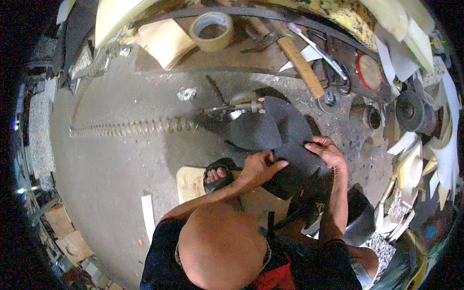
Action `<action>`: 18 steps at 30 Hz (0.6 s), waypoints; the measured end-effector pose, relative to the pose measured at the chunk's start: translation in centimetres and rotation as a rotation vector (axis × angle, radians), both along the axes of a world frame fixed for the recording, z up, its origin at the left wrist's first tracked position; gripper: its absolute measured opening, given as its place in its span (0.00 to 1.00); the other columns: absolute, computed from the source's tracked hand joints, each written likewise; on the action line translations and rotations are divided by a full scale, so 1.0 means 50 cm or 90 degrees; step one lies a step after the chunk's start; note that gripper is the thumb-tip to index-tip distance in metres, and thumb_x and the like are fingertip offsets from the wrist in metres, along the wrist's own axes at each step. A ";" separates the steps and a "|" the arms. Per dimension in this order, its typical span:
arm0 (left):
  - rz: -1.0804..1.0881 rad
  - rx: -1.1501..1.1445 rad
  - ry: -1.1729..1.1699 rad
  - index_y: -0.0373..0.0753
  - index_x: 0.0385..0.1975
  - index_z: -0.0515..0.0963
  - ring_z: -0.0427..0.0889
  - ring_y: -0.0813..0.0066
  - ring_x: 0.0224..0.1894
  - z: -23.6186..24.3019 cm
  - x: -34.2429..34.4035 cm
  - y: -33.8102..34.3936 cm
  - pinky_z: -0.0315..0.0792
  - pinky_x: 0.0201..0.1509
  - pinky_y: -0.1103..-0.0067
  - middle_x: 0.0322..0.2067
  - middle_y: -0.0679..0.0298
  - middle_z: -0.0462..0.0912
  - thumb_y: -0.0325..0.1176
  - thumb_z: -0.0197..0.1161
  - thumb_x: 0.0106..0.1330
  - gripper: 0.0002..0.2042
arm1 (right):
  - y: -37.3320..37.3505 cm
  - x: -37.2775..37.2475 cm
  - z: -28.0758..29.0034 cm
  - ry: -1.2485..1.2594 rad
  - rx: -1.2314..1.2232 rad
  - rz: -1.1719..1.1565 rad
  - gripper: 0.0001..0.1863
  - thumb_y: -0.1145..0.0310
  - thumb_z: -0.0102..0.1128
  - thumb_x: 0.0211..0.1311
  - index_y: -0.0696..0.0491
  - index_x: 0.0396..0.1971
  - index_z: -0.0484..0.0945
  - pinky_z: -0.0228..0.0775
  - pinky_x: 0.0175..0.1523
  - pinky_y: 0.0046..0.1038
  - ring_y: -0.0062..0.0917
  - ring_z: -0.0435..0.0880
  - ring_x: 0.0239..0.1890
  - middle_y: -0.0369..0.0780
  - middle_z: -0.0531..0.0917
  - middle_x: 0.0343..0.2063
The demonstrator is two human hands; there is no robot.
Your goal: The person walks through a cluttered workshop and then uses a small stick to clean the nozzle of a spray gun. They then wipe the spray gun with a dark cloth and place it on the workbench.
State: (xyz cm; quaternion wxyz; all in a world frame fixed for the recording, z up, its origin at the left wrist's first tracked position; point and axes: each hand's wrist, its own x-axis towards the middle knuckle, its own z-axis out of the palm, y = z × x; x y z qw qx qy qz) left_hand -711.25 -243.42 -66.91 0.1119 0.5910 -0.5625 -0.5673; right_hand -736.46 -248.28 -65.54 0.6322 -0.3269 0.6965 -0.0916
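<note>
Black sheet (300,163): bent, right of the frame's centre, between the two hands.
Left hand (258,170): fingers curled, thumb out over the sheet; whether its grip is closed cannot be told.
Right hand (327,152): grip pinched closed on the sheet's edge.
Table (224,59): top of the frame, bearing a tape roll (197,34).
Coiled hose (159,126): left of centre.

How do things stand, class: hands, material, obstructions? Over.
Left hand on dark sheet material. Right hand pinching it. Metal tool close by, perhaps in the way.
</note>
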 end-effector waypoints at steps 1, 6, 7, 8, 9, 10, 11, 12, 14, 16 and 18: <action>-0.012 -0.029 -0.017 0.35 0.34 0.77 0.80 0.63 0.27 0.008 0.008 -0.009 0.75 0.36 0.69 0.22 0.55 0.80 0.54 0.66 0.55 0.24 | 0.000 -0.003 0.013 -0.013 -0.045 -0.051 0.17 0.65 0.69 0.53 0.55 0.41 0.78 0.68 0.45 0.22 0.18 0.77 0.38 0.34 0.81 0.36; 0.014 -0.047 0.197 0.33 0.44 0.72 0.79 0.63 0.38 -0.008 -0.030 -0.022 0.72 0.46 0.70 0.34 0.55 0.80 0.51 0.60 0.61 0.24 | 0.033 -0.008 0.065 -0.139 -0.163 -0.224 0.18 0.70 0.70 0.51 0.59 0.42 0.78 0.70 0.47 0.23 0.21 0.79 0.39 0.36 0.82 0.35; 0.060 -0.019 0.343 0.34 0.43 0.72 0.79 0.63 0.38 -0.014 -0.047 -0.020 0.72 0.46 0.70 0.34 0.55 0.80 0.50 0.60 0.61 0.23 | 0.037 -0.004 0.068 -0.177 -0.219 -0.215 0.19 0.70 0.70 0.51 0.60 0.42 0.78 0.71 0.49 0.24 0.23 0.80 0.41 0.38 0.82 0.37; 0.080 0.042 0.411 0.35 0.43 0.72 0.79 0.63 0.38 -0.019 -0.060 -0.015 0.71 0.46 0.70 0.34 0.56 0.80 0.48 0.59 0.61 0.22 | 0.035 0.007 0.063 -0.290 -0.205 -0.242 0.14 0.75 0.66 0.53 0.60 0.41 0.79 0.71 0.49 0.24 0.23 0.80 0.41 0.38 0.82 0.37; 0.057 0.087 0.418 0.35 0.42 0.73 0.79 0.64 0.38 -0.023 -0.070 -0.009 0.71 0.45 0.70 0.34 0.56 0.80 0.47 0.59 0.61 0.20 | 0.033 0.019 0.056 -0.394 -0.159 -0.291 0.14 0.76 0.64 0.53 0.60 0.41 0.79 0.71 0.49 0.24 0.22 0.80 0.41 0.38 0.82 0.37; 0.051 0.115 0.432 0.36 0.42 0.73 0.79 0.64 0.39 -0.028 -0.075 -0.002 0.71 0.45 0.70 0.34 0.57 0.79 0.46 0.58 0.61 0.19 | 0.029 0.035 0.042 -0.509 -0.136 -0.341 0.13 0.77 0.62 0.54 0.60 0.41 0.79 0.72 0.49 0.23 0.22 0.80 0.41 0.38 0.82 0.37; 0.056 0.130 0.453 0.37 0.41 0.73 0.78 0.64 0.39 -0.034 -0.077 0.005 0.71 0.45 0.70 0.34 0.57 0.79 0.45 0.58 0.61 0.18 | 0.024 0.050 0.029 -0.619 -0.102 -0.397 0.13 0.79 0.60 0.55 0.60 0.42 0.79 0.72 0.49 0.23 0.22 0.80 0.41 0.38 0.82 0.38; 0.044 0.113 0.436 0.37 0.41 0.74 0.78 0.64 0.39 -0.043 -0.076 0.011 0.70 0.45 0.70 0.34 0.58 0.79 0.44 0.57 0.62 0.17 | 0.016 0.064 0.013 -0.651 -0.090 -0.340 0.14 0.81 0.53 0.57 0.57 0.44 0.79 0.71 0.49 0.20 0.22 0.80 0.42 0.39 0.82 0.39; 0.001 0.048 0.352 0.39 0.40 0.74 0.78 0.65 0.39 -0.069 -0.069 0.023 0.70 0.45 0.70 0.34 0.59 0.79 0.42 0.56 0.62 0.14 | 0.018 0.096 -0.013 -0.479 -0.203 -0.276 0.15 0.81 0.52 0.58 0.56 0.45 0.79 0.70 0.49 0.21 0.24 0.80 0.42 0.39 0.83 0.40; -0.073 -0.049 0.191 0.40 0.39 0.75 0.78 0.65 0.40 -0.105 -0.063 0.034 0.69 0.45 0.70 0.33 0.60 0.78 0.40 0.55 0.62 0.12 | 0.022 0.124 -0.032 -0.124 -0.481 0.000 0.14 0.78 0.55 0.59 0.55 0.45 0.79 0.70 0.48 0.24 0.25 0.81 0.42 0.39 0.83 0.40; -0.140 -0.161 0.021 0.41 0.38 0.75 0.77 0.65 0.40 -0.140 -0.058 0.046 0.68 0.44 0.70 0.33 0.60 0.78 0.38 0.54 0.63 0.10 | 0.028 0.141 -0.046 -0.031 -0.520 0.075 0.14 0.77 0.57 0.58 0.59 0.46 0.78 0.69 0.48 0.23 0.23 0.79 0.43 0.39 0.82 0.41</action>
